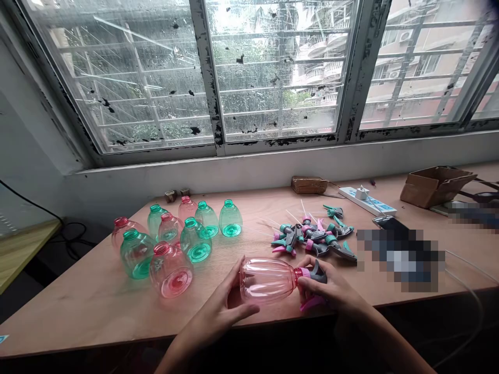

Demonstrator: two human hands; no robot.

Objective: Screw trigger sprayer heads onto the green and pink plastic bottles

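A clear pink spray bottle [267,280] lies on its side above the table's front edge, its neck pointing right. My left hand [230,298] cups the base end, fingers behind it and thumb below. At the neck, my right hand [322,283] is closed around the grey and pink spray head [306,274], whose pink trigger hangs below. The head sits on the bottle's mouth; how tightly it is screwed cannot be seen. Beyond my right hand is a pile of loose spray heads [312,236], grey with pink or green parts and thin tubes.
Several open pink and green bottles, such as a pink bottle [171,272] and a green bottle [231,218], stand at left on the wooden table [78,306]. A power strip [366,201], a cardboard box [434,187], a brown package [309,185] and a blurred-out dark object [401,254] lie right.
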